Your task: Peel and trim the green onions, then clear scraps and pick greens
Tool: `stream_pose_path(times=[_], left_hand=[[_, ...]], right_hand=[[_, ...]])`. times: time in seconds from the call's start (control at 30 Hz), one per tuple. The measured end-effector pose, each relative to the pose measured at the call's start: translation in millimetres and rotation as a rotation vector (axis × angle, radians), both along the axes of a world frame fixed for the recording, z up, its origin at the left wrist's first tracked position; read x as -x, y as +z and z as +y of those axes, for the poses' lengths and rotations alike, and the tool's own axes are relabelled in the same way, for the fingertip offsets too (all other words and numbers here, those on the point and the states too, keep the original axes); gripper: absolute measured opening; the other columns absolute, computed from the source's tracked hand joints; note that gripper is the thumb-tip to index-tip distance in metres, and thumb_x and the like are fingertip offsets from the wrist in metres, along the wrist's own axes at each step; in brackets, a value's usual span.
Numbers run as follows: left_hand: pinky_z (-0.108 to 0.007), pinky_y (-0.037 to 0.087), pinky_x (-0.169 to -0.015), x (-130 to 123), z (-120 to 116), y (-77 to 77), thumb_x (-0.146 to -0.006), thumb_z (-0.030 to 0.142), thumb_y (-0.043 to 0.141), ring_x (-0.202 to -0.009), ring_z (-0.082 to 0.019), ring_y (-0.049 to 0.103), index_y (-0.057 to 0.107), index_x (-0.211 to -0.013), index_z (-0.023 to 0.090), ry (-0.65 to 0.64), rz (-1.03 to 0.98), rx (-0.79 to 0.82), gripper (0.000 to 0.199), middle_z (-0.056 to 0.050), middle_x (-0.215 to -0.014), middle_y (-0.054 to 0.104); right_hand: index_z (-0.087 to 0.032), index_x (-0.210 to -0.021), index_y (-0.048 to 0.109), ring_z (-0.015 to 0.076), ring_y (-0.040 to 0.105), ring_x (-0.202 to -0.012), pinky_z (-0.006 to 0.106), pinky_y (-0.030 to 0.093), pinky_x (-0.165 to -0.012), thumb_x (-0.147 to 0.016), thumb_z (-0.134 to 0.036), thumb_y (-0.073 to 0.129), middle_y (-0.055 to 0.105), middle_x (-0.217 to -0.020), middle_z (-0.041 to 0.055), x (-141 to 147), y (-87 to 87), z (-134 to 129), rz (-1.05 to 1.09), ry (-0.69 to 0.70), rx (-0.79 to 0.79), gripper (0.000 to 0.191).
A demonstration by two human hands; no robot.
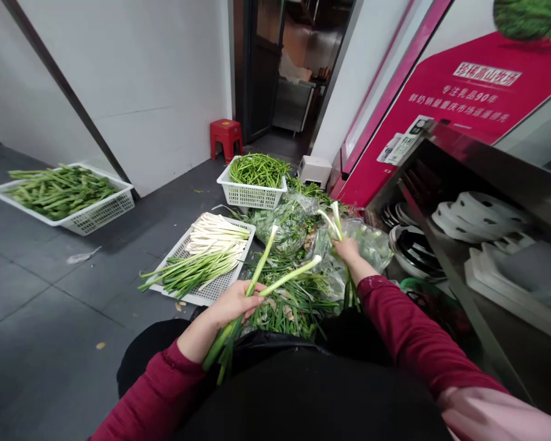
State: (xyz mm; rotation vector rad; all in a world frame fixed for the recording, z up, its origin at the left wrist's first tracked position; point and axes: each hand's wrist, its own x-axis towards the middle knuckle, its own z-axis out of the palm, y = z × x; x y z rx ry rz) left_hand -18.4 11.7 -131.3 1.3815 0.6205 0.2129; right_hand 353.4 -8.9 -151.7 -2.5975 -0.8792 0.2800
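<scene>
Two thick green onions (282, 280) with white ends pointing up and away are gripped in my left hand (239, 301), their green leaves hanging below it. My right hand (348, 250) is closed around a few thinner green onions (334, 224), white tips up, leaves trailing down. Between and beyond my hands lies a heap of loose greens and trimmings (289, 306), partly in clear plastic bags (282, 228). Left of the heap, a flat white tray (205, 298) holds cleaned green onions (215, 248), white ends toward the back.
A white basket (252, 196) of long green beans stands behind the heap, near a red stool (226, 135). Another white basket (105, 211) with green stalks is at far left. A metal shelf (463, 269) with white dishes stands close on the right.
</scene>
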Motion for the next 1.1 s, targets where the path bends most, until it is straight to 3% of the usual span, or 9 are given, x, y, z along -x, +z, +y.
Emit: stream_pose_path(times=[0.17,0.33,0.47,0.57,0.67,0.77,0.83,0.93,1.1], left_hand=[[-0.017,0.029,-0.033,-5,5,-9.0,-0.071,0.030,0.062,-0.031,-0.006,0.037,0.054,-0.097,0.011,0.158,-0.007,0.056,0.034,0.009,-0.039,0.044],[-0.017,0.033,-0.036,-23,10,-17.1,-0.070,0.030,0.064,-0.034,-0.006,0.042,0.055,-0.103,0.008,0.277,-0.114,0.110,0.040,0.008,-0.044,0.048],[-0.020,0.042,-0.043,-42,15,-30.9,-0.069,0.024,0.066,-0.041,-0.008,0.050,0.054,-0.115,0.010,0.269,-0.164,0.242,0.049,0.004,-0.053,0.056],[-0.023,0.048,-0.054,-52,18,-39.4,-0.067,0.023,0.069,-0.055,-0.011,0.059,0.059,-0.112,0.010,0.131,-0.206,0.325,0.048,-0.004,-0.068,0.063],[-0.027,0.050,-0.065,-53,20,-40.2,-0.067,0.024,0.070,-0.073,-0.015,0.063,0.062,-0.110,0.011,0.088,-0.200,0.385,0.046,-0.011,-0.090,0.067],[-0.024,0.047,-0.073,-49,21,-37.0,-0.068,0.023,0.070,-0.085,-0.015,0.062,0.064,-0.107,0.013,0.127,-0.134,0.305,0.041,-0.011,-0.102,0.066],[-0.021,0.046,-0.068,-46,21,-35.9,-0.069,0.024,0.070,-0.080,-0.012,0.062,0.064,-0.104,0.013,0.139,-0.091,0.194,0.037,-0.008,-0.095,0.067],[-0.020,0.041,-0.047,-43,18,-36.0,-0.072,0.031,0.065,-0.047,-0.007,0.053,0.060,-0.099,0.012,0.116,-0.023,0.068,0.033,0.000,-0.067,0.060],[-0.016,0.027,-0.035,-42,10,-29.9,-0.075,0.042,0.060,-0.032,-0.005,0.036,0.054,-0.091,0.015,0.007,-0.038,-0.018,0.032,0.010,-0.046,0.042]], right_hand=[[-0.009,-0.063,0.066,0.0166,0.056,-0.054,0.025,0.041,-0.054,-0.071,-0.033,0.065,0.055,-0.048,0.0067,26,-22.2,16,0.192,0.053,-0.020,0.025],[-0.009,-0.094,0.065,0.0099,0.047,-0.046,0.022,0.038,-0.048,-0.077,-0.041,0.056,0.054,-0.055,0.0007,65,-15.8,10,0.343,0.078,-0.217,0.037],[-0.014,-0.102,0.062,0.0041,0.035,-0.042,0.020,0.034,-0.044,-0.073,-0.047,0.060,0.051,-0.061,-0.0034,118,-6.5,-7,1.093,0.316,-0.496,0.044],[-0.015,-0.093,0.063,0.0031,0.032,-0.040,0.017,0.027,-0.039,-0.065,-0.041,0.071,0.046,-0.053,-0.0060,147,-6.9,-14,1.438,0.359,-0.486,0.039],[-0.015,-0.083,0.064,0.0042,0.037,-0.042,0.016,0.029,-0.038,-0.064,-0.033,0.072,0.048,-0.051,-0.0054,147,-6.8,-15,1.472,0.288,-0.543,0.027],[-0.016,-0.085,0.065,0.0088,0.054,-0.056,0.019,0.041,-0.046,-0.063,-0.021,0.069,0.061,-0.067,0.0000,125,-2.2,-15,1.440,0.148,-0.606,0.023],[-0.015,-0.085,0.066,0.0137,0.060,-0.066,0.023,0.048,-0.055,-0.061,-0.015,0.064,0.064,-0.071,0.0025,111,1.2,-17,1.426,0.082,-0.644,0.025],[-0.015,-0.086,0.065,0.0144,0.060,-0.060,0.031,0.051,-0.064,-0.058,-0.012,0.059,0.062,-0.063,0.0007,103,2.4,-20,1.439,0.102,-0.727,0.029],[-0.015,-0.086,0.063,0.0058,0.044,-0.040,0.027,0.047,-0.050,-0.063,-0.023,0.065,0.052,-0.057,-0.0058,123,0.4,-23,1.359,0.245,-0.758,0.025]])
